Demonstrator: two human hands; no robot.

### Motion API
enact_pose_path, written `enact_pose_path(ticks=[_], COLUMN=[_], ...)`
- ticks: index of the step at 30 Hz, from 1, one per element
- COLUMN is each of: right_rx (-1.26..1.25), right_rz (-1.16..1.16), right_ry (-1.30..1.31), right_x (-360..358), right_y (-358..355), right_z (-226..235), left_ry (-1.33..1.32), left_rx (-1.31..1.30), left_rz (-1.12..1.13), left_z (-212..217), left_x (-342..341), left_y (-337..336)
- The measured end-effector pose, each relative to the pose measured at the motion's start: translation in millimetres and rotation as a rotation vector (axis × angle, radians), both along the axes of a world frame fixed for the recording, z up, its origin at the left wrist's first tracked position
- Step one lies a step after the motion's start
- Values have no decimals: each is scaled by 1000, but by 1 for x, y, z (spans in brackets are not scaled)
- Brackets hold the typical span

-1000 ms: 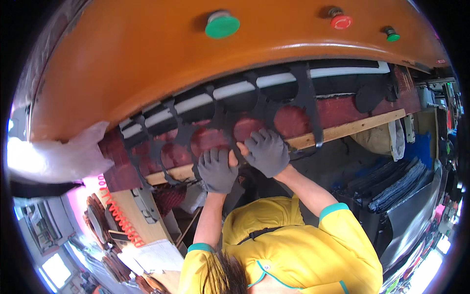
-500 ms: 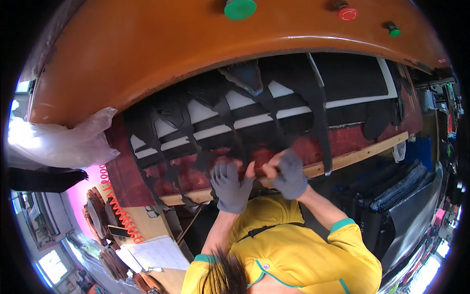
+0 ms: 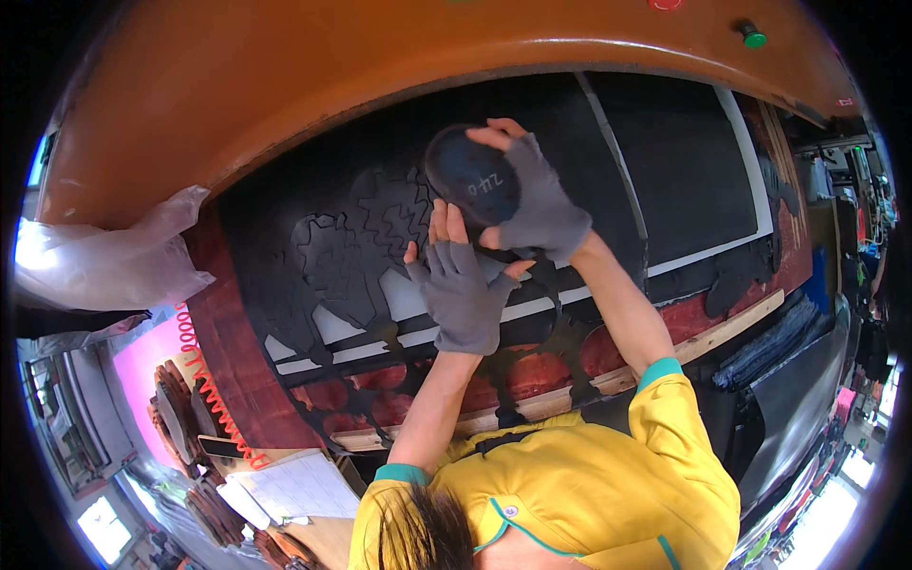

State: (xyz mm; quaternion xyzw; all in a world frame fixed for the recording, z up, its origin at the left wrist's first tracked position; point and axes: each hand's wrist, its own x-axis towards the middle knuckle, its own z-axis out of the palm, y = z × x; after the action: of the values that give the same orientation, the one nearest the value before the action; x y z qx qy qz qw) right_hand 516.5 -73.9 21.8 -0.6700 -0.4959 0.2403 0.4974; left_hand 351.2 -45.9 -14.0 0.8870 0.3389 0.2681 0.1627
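Observation:
A black rubber-like sheet (image 3: 313,237) full of sole-shaped cut-outs lies on a dark red cutting board (image 3: 233,366) under an orange press. My right hand (image 3: 546,204), in a grey fingerless glove, holds a dark oval sole-shaped piece (image 3: 465,171) with a bluish face against the sheet's upper middle. Just below it, my left hand (image 3: 461,294), gloved the same way, rests flat on the sheet with its fingers spread, its fingertips touching the oval piece's lower edge. A wooden strip (image 3: 736,328) runs along the board's near edge.
The orange press head (image 3: 285,85) overhangs the sheet, with a red button (image 3: 665,4) and a green button (image 3: 752,36) on top. A clear plastic bag (image 3: 104,256) and red coiled cord (image 3: 204,380) are at left, papers (image 3: 294,484) at lower left, stacked dark sheets (image 3: 779,342) at right.
Both hands left the board's wooden front strip and moved up onto the black sheet. My right hand now holds the oval piece, and the sheet covers more of the board.

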Motion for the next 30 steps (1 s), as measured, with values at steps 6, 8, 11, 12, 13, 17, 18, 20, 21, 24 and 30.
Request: enact_pose_path(ticks=[6,8,11,12,13,17,18,20,21,24,30], right_rx=[336,361,105,-21,-235,-207,-196,18,15,27,117], right_rz=[18,-36,-60,-103,-88,-422,-461,-488,-532,-554,-644], right_ry=[800,591,111,-7,-314,-545,-488,-500,-528,-483,-591], right_x=[34,46,63,64,61,28,19,8,7,24,47], right_y=[-40,-58,-71,-74,-75,-94,-100,-106,-107,-94,-33], right_z=[1,7,18,22,22,11,3,-16,-24,-38,-29], left_ry=[38,-66,-23,-21,-17,-23,29,14,56,-32,-109], left_rx=[88,78,140,146,153,244,207,226,196,241,342], left_rz=[18,38,54,45,35,5,-1,-17,-21,-39,9], left_z=[5,3,-1,-2,-2,0,0,-2,-3,-11,-7], left_x=[-5,-4,-3,-3,-4,-11,-12,-11,-8,7,39], left_y=[-9,-11,-13,-14,-15,-21,-22,-21,-18,-3,50])
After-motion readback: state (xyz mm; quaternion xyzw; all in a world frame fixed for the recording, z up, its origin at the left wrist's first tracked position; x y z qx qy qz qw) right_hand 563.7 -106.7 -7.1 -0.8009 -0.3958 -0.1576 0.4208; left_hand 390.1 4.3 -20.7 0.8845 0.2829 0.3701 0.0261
